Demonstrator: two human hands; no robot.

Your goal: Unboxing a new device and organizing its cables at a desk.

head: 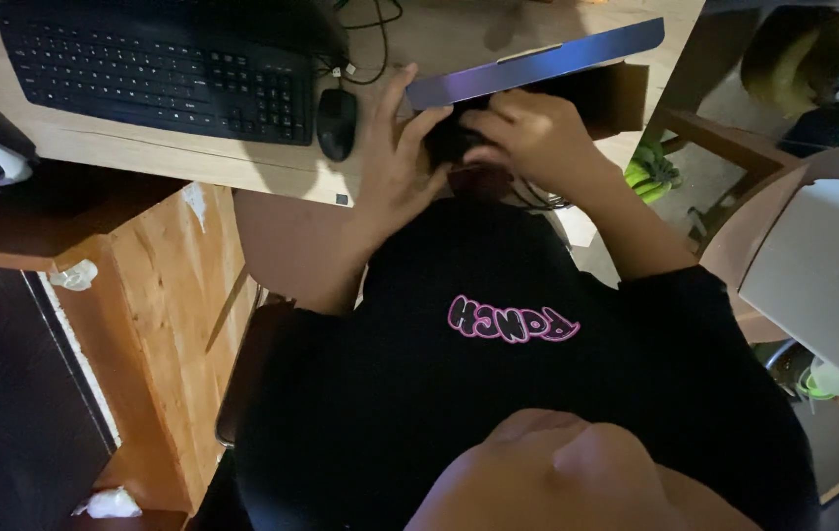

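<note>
My left hand point(390, 172) and my right hand point(532, 138) meet at the near edge of a wooden desk point(193, 157). Between them is a small black object point(447, 141) whose shape is mostly hidden. The right hand's fingers curl over it from the right. The left hand cups it from the left, with one finger stretched up towards the lid. Just behind the hands stands an open dark box point(611, 93) with a purple lid point(537, 61) tilted up.
A black keyboard point(164, 59) and a black mouse point(337, 120) lie on the desk to the left, with cables point(375, 44) behind them. A white box point(822, 265) stands at the right. My black shirt point(498, 393) fills the foreground.
</note>
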